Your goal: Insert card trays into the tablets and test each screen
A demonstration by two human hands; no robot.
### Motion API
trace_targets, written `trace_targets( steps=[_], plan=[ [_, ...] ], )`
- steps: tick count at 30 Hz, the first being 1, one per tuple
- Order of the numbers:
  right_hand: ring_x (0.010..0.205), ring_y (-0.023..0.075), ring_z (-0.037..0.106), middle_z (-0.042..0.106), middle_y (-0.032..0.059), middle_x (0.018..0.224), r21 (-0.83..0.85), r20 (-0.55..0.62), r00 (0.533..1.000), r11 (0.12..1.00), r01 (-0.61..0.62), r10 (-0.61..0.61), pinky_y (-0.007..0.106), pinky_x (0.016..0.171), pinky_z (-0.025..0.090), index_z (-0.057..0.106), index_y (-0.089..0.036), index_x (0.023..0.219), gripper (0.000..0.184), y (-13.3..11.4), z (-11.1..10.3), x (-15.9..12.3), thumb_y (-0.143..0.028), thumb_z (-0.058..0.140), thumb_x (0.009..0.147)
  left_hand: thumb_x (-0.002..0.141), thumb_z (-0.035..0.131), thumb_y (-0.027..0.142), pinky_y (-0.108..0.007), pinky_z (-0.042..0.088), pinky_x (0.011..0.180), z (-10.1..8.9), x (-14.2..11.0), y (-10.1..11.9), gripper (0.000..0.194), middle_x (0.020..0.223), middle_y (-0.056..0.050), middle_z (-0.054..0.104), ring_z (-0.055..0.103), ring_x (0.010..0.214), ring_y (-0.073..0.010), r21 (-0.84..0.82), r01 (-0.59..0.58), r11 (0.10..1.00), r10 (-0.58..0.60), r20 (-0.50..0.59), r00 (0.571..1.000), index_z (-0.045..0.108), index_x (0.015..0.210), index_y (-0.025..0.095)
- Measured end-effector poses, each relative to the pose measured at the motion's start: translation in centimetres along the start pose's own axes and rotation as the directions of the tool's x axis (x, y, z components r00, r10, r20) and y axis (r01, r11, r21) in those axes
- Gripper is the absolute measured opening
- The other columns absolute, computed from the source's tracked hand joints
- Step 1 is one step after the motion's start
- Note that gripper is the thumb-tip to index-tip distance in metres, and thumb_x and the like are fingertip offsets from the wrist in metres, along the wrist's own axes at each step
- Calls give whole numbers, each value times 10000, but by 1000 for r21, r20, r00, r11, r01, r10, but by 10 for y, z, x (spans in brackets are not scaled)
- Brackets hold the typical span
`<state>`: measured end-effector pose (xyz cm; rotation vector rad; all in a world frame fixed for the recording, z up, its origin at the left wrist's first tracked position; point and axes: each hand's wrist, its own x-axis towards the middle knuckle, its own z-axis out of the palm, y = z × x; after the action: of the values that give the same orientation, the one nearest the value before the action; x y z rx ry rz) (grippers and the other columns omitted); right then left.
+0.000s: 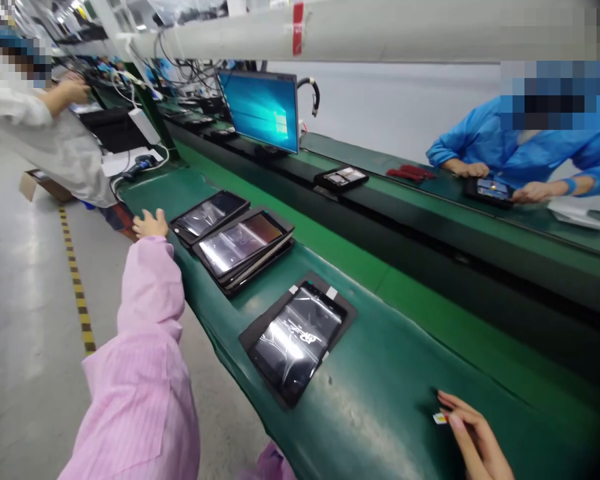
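My left hand (151, 225), in a pink sleeve, reaches to the bench's left edge with fingers spread and nothing in them. Right beside it is a black tablet (211, 213) with a shiny screen. A stack of tablets (245, 243) overlaps that one. Closer to me, one tablet (300, 340) lies on a dark sheet, its lit screen showing white markings and small white tabs at its edges. At the lower right, my right hand (477, 430) pinches a small white card (439, 419) with a yellow patch, just above the green mat.
A green mat (375, 400) covers the bench. Beyond it runs a green conveyor (360, 267), with a monitor (263, 110) and another tablet (341, 177) on the far ledge. Across sits a person in blue (510, 147) handling a device. Another person (45, 127) stands at left.
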<state>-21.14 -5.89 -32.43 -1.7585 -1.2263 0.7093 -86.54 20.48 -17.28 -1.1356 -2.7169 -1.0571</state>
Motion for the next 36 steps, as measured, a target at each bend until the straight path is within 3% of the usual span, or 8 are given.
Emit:
trace_targets(
  steps=[4,7,9,11,14,23,31,36],
  plan=[
    [1192,323,565,635,120,1206,63,19,1000,998,-12,11,460,997,442,596,-218,841,419,-3,1,-1,-633,590,786,982,273,411,-484,374,1128,-11,-112,5,456,1396,-24,534,367,1411,-274,-76,-154,985,144,-124,982,432,1386,272],
    [1185,306,559,635,113,1180,135,10,1000,991,-21,20,470,1048,390,600,-215,806,430,-10,5,1,-643,614,767,877,490,505,-438,358,1159,-5,-240,8,423,1354,-55,588,480,1331,-270,-254,-611,750,658,182,731,591,1226,287],
    [1162,297,557,640,106,1138,217,-19,998,975,-53,59,480,1084,347,601,-210,763,462,-20,9,4,-666,659,711,732,599,679,-531,192,1211,7,-308,14,796,1538,-127,375,318,1435,-360,-226,-689,688,706,428,565,478,1380,233],
    [1132,288,556,642,100,1109,306,-47,991,946,-103,123,498,1108,314,601,-209,750,495,-33,16,8,-685,695,651,621,609,794,-627,91,1180,21,-343,24,1129,1587,-232,207,151,1472,-449,-88,-638,765,563,572,596,322,1477,116],
    [1056,267,588,649,88,1099,415,3,983,894,-167,182,505,1039,413,588,-222,772,514,-51,38,11,-710,677,640,599,597,822,-595,215,1133,33,-346,38,1250,1521,-316,283,261,1417,-470,49,-536,843,381,649,659,228,1487,23],
    [1018,255,648,699,42,975,589,310,937,740,-324,164,414,806,579,584,-276,729,375,-100,122,-12,-643,662,721,580,721,703,-516,386,1004,18,-353,47,992,1297,-282,514,473,1249,-448,-20,-402,915,295,713,636,425,1293,79],
    [709,143,575,611,23,792,682,243,947,657,-322,213,296,641,502,530,-199,795,383,-98,70,-21,-567,635,773,516,819,609,-396,473,939,16,-390,26,830,1181,-200,634,623,1116,-338,-248,-161,955,296,803,518,468,1112,149],
    [719,138,504,518,-16,783,711,89,985,683,-169,151,253,661,444,508,-242,808,339,-121,7,-47,-547,650,768,560,819,574,-335,500,923,24,-449,50,770,1184,-162,634,645,1092,-255,-442,18,897,386,802,456,420,1088,179]
  ],
)
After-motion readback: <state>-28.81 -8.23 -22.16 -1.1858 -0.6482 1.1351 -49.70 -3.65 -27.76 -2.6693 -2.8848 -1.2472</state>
